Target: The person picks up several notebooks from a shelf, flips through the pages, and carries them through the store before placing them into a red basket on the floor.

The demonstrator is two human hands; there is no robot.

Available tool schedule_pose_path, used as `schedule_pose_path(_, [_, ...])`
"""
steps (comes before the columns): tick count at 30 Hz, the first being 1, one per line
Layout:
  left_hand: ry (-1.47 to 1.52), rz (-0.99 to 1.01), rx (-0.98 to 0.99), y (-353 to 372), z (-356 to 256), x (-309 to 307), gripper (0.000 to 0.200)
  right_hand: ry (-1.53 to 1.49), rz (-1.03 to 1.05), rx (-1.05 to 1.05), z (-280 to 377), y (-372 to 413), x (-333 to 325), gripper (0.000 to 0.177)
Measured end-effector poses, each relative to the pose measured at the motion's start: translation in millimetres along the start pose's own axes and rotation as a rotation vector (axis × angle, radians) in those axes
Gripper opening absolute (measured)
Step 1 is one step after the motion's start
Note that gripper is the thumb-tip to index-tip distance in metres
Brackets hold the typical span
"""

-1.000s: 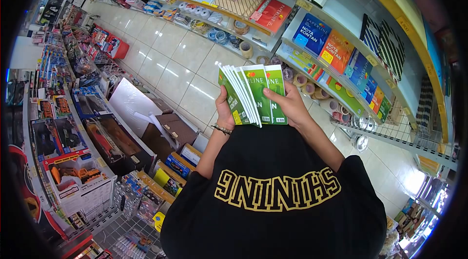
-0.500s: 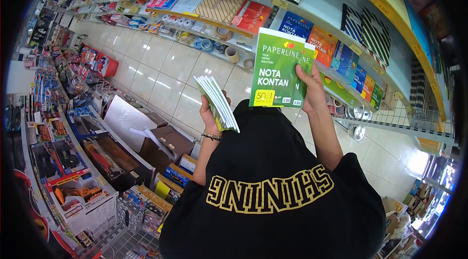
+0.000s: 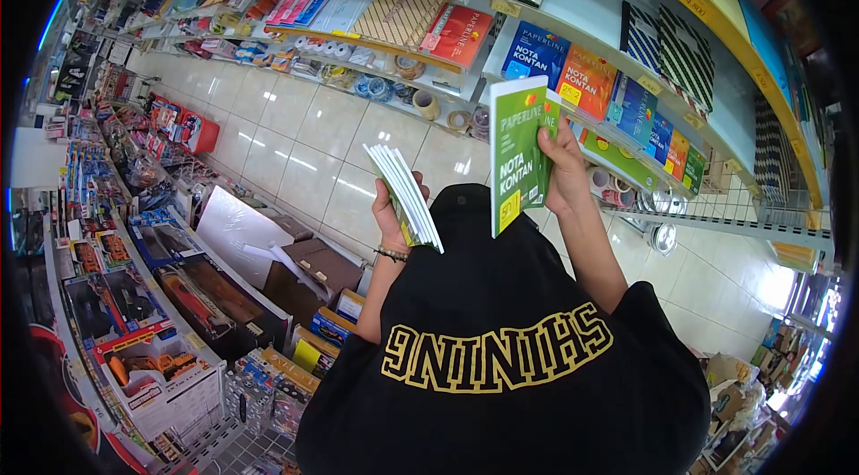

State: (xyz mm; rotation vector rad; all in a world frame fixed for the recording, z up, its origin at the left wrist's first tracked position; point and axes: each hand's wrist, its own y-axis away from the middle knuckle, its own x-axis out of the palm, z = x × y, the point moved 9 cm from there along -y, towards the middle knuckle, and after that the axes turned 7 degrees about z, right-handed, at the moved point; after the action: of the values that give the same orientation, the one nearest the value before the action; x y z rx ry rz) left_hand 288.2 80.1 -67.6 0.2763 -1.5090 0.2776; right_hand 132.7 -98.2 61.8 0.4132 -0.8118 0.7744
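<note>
From my end, the head view shows glossy green note pads (image 3: pixel 518 153) in the right hand (image 3: pixel 568 173): flat paper rectangles, at least two overlapping, with smooth printed covers and a yellow patch low on the front one. The right thumb presses on them from one side. The left hand (image 3: pixel 389 217), with a beaded bracelet (image 3: pixel 391 254) at its wrist, pinches a fanned stack (image 3: pixel 404 198) of thin pads, white paper edges towards me.

Both bundles are held up in the air, and a black cloth shirt (image 3: pixel 483 435) blocks what lies below. Ahead to the right, shelves (image 3: pixel 595 28) carry an orange pad (image 3: pixel 586 80) and others; tape rolls (image 3: pixel 425 105) sit farther left, above shiny tiles (image 3: pixel 313 131).

The right-hand pads stand print upright, long axis running up the view; the left stack slants from upper left to lower right.
</note>
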Motion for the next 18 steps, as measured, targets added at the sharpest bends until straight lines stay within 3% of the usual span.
schedule_pose_path(2, [0.236, 0.119, -0.096, -0.9, 11.7, 18.5, 0.046, 0.006, 0.006, 0.008, -5.5, 1.1, 2.7, 0.039])
schedule_pose_path(3, [0.235, 0.119, -0.093, -2.4, 12.7, 21.6, 0.046, 0.159, -0.057, 0.013, -8.4, 1.7, -2.4, 0.041])
schedule_pose_path(4, [0.193, 0.157, -0.09, -3.5, 13.7, 28.6, 0.045, 0.311, -0.119, 0.019, -10.7, 3.0, -6.6, 0.043])
schedule_pose_path(6, [-0.02, 0.225, -0.092, -7.3, 12.2, 40.2, 0.043, 0.327, -0.135, 0.039, -20.4, 2.2, -3.7, 0.043])
schedule_pose_path(9, [-0.182, 0.14, -0.081, -11.9, 18.0, 44.0, 0.043, 0.344, -0.135, 0.055, -33.1, 0.7, -1.1, 0.043])
schedule_pose_path(11, [-0.176, 0.117, -0.068, -11.9, 17.3, 41.0, 0.043, 0.505, -0.19, -0.046, -28.4, 2.0, 4.9, 0.043])
schedule_pose_path(15, [-0.23, 0.045, 0.015, -9.1, 12.7, 29.0, 0.045, 0.486, -0.164, -0.134, -33.5, 6.1, 24.3, 0.065])
schedule_pose_path(16, [-0.275, 0.061, 0.027, -10.0, 9.7, 27.1, 0.046, 0.753, -0.165, -0.262, -29.7, 4.7, 19.6, 0.071])
schedule_pose_path(18, [-0.262, 0.089, 0.013, -11.3, 13.7, 37.6, 0.047, 0.844, -0.115, -0.17, -38.1, 4.0, 15.7, 0.066])
